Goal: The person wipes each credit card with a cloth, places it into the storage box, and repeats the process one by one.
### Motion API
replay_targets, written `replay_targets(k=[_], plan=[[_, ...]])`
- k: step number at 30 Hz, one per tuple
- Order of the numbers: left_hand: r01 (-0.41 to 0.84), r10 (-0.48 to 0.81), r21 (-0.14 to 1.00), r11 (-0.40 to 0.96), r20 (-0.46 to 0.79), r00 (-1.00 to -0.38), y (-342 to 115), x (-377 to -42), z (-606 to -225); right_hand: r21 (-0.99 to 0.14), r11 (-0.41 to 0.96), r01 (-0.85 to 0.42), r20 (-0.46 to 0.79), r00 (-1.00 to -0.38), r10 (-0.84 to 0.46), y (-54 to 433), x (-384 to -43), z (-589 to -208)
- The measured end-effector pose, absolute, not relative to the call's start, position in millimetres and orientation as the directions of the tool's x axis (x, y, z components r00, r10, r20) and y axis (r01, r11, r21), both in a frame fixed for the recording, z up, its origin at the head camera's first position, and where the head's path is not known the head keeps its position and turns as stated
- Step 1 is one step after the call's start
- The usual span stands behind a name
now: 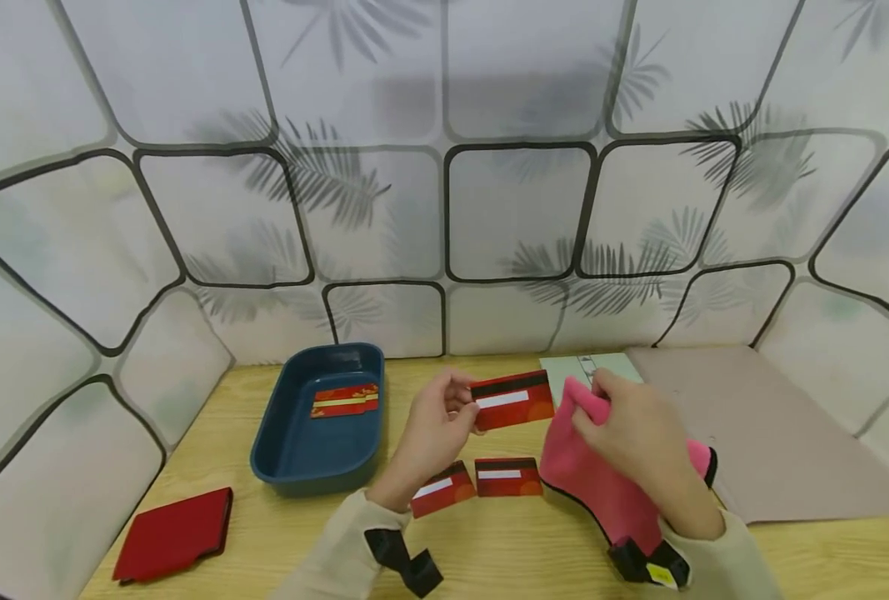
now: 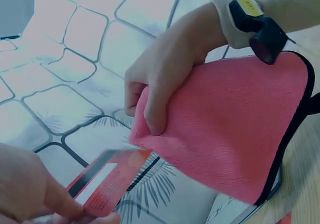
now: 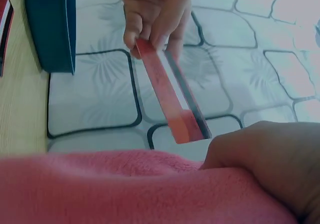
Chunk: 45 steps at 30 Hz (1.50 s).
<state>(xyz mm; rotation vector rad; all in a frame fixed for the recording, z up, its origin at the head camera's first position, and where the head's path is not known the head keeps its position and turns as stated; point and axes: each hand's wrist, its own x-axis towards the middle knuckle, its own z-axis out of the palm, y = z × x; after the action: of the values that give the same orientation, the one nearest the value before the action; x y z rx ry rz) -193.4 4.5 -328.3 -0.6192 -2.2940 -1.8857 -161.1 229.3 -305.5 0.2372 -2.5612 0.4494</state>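
Note:
Between thumb and fingers my left hand (image 1: 438, 421) pinches a red card (image 1: 513, 402) by its left end, its black stripe and white strip facing me. My right hand (image 1: 635, 433) grips a pink cloth (image 1: 590, 467) with black edging, bunched at the top and hanging down. In the left wrist view the card's free end (image 2: 135, 159) comes close to the gripped corner of the cloth (image 2: 220, 129). On the table below lie two more red cards, one flat in the middle (image 1: 508, 477) and another (image 1: 444, 490) partly hidden by my left wrist.
A blue tray (image 1: 317, 483) at the left holds red cards with gold bands (image 1: 345, 401). In front of it lies a red wallet-like case (image 1: 174, 535). Behind the cloth is a pale green flat item (image 1: 624, 365), and a greyish-pink sheet (image 1: 759, 442) covers the right side.

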Motion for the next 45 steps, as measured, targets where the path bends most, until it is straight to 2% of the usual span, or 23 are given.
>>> replay_targets(k=[3, 6, 10, 13, 19, 23, 27, 35, 45], plan=[[0.324, 0.159, 0.933, 0.158, 0.300, -0.941, 3, -195, -328, -0.244, 0.928, -0.281, 0.514, -0.849, -0.121, 224, -156, -304], [0.292, 0.130, 0.942, 0.166, 0.272, -0.953, 0, -196, -327, -0.259, 0.891, -0.373, 0.491, -0.845, -0.211, 216, -149, -303], [0.285, 0.190, 0.946, 0.157, 0.255, -0.948, 5, -194, -328, -0.270, 0.810, -0.521, 0.530, -0.782, -0.327, 207, -144, -303], [0.290, 0.244, 0.942, 0.166, 0.246, -0.938, 13, -189, -330, -0.244, 0.784, -0.571, 0.584, -0.732, -0.351, 201, -143, -306], [0.303, 0.324, 0.929, 0.214, 0.225, -0.919, 23, -185, -332, -0.197, 0.818, -0.540, 0.629, -0.709, -0.317, 199, -145, -311], [0.413, 0.406, 0.878, 0.244, 0.294, -0.865, 23, -181, -332, -0.171, 0.828, -0.534, 0.633, -0.703, -0.323, 199, -148, -313], [0.497, 0.448, 0.831, 0.249, 0.356, -0.820, 21, -177, -332, -0.194, 0.824, -0.532, 0.625, -0.715, -0.314, 198, -150, -315], [0.499, 0.434, 0.830, 0.249, 0.365, -0.824, 19, -176, -330, -0.200, 0.844, -0.498, 0.646, -0.714, -0.269, 197, -151, -315], [0.494, 0.445, 0.821, 0.287, 0.343, -0.827, 18, -177, -328, -0.249, 0.881, -0.401, 0.591, -0.784, -0.190, 198, -148, -310]])
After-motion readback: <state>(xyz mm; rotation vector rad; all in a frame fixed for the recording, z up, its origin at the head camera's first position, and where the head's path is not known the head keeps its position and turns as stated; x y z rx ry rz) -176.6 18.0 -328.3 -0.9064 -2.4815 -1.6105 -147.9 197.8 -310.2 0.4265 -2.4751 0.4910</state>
